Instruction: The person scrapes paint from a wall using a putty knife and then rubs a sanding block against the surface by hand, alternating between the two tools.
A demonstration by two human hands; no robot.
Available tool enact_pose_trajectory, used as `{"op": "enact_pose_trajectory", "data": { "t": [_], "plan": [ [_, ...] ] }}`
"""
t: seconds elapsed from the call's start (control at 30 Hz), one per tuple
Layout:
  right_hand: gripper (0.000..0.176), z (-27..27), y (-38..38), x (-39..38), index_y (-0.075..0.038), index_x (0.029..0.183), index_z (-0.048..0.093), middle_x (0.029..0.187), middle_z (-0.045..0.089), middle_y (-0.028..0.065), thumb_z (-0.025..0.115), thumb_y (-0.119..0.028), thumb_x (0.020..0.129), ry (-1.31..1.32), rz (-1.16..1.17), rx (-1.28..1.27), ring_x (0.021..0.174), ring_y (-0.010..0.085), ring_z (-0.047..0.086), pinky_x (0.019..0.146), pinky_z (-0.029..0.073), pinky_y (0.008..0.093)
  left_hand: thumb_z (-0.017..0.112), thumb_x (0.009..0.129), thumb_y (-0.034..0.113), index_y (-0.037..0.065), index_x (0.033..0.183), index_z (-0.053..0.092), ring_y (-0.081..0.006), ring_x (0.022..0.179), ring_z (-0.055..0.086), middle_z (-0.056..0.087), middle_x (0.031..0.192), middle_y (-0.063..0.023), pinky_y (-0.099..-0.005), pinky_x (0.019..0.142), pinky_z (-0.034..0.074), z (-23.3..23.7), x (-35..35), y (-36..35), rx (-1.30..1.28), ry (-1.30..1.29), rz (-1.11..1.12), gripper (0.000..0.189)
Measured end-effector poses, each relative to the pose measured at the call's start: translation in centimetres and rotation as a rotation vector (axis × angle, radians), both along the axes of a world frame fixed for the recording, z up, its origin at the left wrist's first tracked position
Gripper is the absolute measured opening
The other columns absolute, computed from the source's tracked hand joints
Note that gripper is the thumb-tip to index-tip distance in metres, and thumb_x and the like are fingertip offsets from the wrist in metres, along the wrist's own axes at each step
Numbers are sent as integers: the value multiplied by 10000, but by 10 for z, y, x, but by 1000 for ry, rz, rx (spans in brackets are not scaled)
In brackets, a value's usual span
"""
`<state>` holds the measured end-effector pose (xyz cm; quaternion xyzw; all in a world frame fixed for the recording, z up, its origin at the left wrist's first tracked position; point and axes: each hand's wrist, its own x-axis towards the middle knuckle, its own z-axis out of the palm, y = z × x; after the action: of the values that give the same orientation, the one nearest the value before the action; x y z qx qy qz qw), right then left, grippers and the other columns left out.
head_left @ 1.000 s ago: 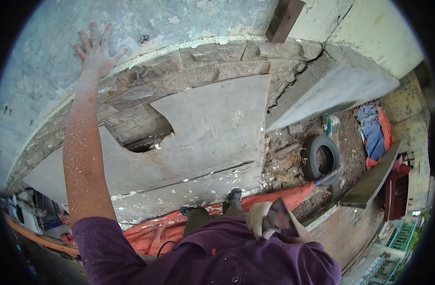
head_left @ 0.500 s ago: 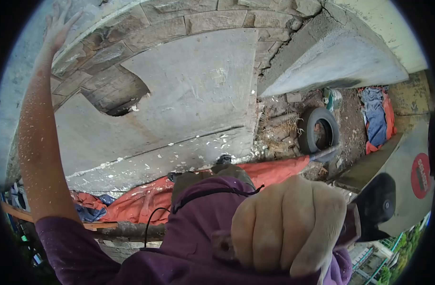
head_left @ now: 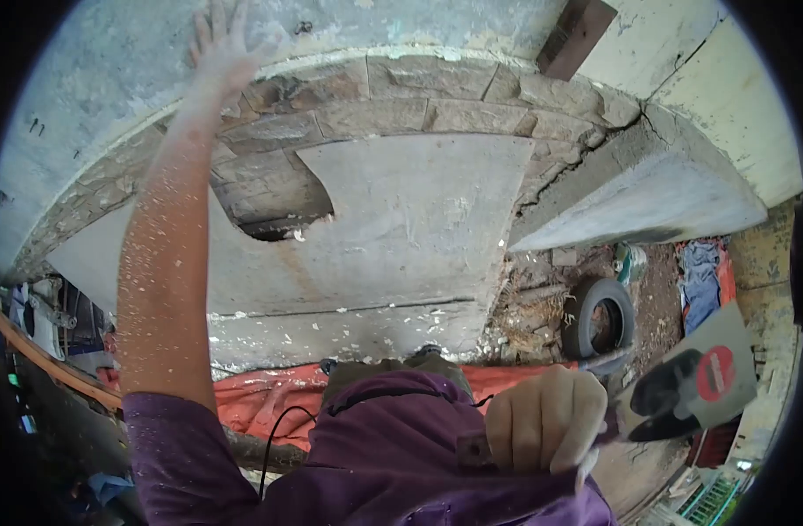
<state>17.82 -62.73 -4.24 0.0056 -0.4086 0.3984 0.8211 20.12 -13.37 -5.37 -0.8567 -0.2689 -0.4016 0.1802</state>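
My left hand (head_left: pixel 222 44) is raised against the pale blue-green painted wall (head_left: pixel 375 26), its fingers spread and with nothing visible in them. Pale flakes speckle that forearm. Low in front of my chest, my right hand (head_left: pixel 546 419) is closed round the wooden handle of a wide scraper (head_left: pixel 742 361). A hole shows in the handle's near end. The scraper's flat metal blade points right, with a red round sticker and a black bracket on it. The blade is apart from the wall.
Below the wall runs a stone ledge (head_left: pixel 375 118), then a grey board (head_left: pixel 419 193) with a gap at its left. A tyre (head_left: pixel 579 320) lies on debris at right. Red sheeting (head_left: pixel 270 394) lies by my feet. A brown block (head_left: pixel 577 35) sits on the upper wall.
The view has tilted upward, showing more wall. My left hand has shifted right in view. My right hand and the scraper appear smaller, with more of the blade visible.
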Motion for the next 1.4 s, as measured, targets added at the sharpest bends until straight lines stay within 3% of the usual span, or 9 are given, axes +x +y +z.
{"op": "enact_pose_trajectory", "data": {
  "t": [0.07, 0.17, 0.23, 0.37, 0.63, 0.77, 1.0, 1.2, 1.4],
  "plan": [
    [129, -16, 3, 18, 10, 765, 594, 549, 540, 99, 702, -58, 791, -39, -57, -265, 421, 194, 499, 424, 355, 334, 552, 815, 581, 255, 1486, 155, -429, 1408, 10, 5, 1553, -148, -589, 1120, 81, -9, 23, -20, 96, -34, -105, 846],
    [165, -51, 26, 34, -43, 825, 460, 557, 402, 1, 608, -101, 870, 207, -87, -487, 433, 128, 410, 447, 344, 298, 516, 844, 574, 265, 1479, 179, -353, 1422, -6, 21, 1554, -105, -537, 1146, 48, -2, 69, -54, 183, 129, -217, 783],
    [141, -73, 50, 67, -53, 950, 442, 609, 430, 38, 539, -148, 917, 248, -138, -642, 488, 156, 445, 486, 365, 299, 539, 824, 554, 287, 1477, 198, -292, 1435, 13, 37, 1563, -43, -504, 1154, 64, 14, 109, -62, 304, 116, -453, 784],
    [199, -77, 104, 129, -88, 1044, 453, 616, 442, 48, 453, -273, 971, 331, -338, -875, 468, 186, 440, 486, 390, 338, 597, 775, 461, 274, 1460, 248, -286, 1432, 85, 99, 1560, -21, -541, 1132, 133, 47, 160, -63, 342, 75, -385, 791],
    [321, -54, 199, 237, -43, 1012, 479, 631, 470, 57, 402, -355, 1000, 58, -697, -874, 442, 154, 435, 420, 372, 280, 584, 739, 418, 288, 1444, 319, -294, 1425, 160, 201, 1548, -23, -540, 1125, 151, 36, 156, -60, 406, -43, -363, 764],
    [313, 37, 213, 286, -54, 865, 465, 597, 463, 35, 398, -328, 1001, 97, -850, -606, 424, 131, 441, 398, 373, 284, 571, 739, 412, 285, 1436, 337, -304, 1420, 179, 224, 1541, -33, -539, 1122, 155, 38, 154, -62, 400, -24, -324, 746],
    [322, 48, 207, 260, -66, 918, 455, 660, 473, 57, 425, -378, 988, 199, -592, -625, 473, 171, 430, 457, 375, 320, 563, 738, 409, 273, 1432, 345, -316, 1419, 175, 226, 1539, -47, -538, 1123, 148, 36, 155, -63, 416, -33, -316, 740],
    [336, 156, 182, 321, -84, 885, 445, 656, 459, 39, 394, -397, 993, 412, -606, -386, 506, 166, 442, 480, 401, 334, 577, 726, 401, 255, 1422, 360, -326, 1420, 165, 228, 1537, -55, -537, 1123, 145, 38, 155, -64, 403, -26, -304, 744],
    [328, 110, 163, 301, -68, 853, 460, 635, 455, 46, 401, -360, 991, 114, -652, -696, 470, 178, 451, 449, 403, 333, 585, 720, 397, 248, 1420, 360, -327, 1421, 158, 225, 1538, -54, -534, 1124, 146, 37, 152, -68, 375, -16, -303, 750]
  ]
}}
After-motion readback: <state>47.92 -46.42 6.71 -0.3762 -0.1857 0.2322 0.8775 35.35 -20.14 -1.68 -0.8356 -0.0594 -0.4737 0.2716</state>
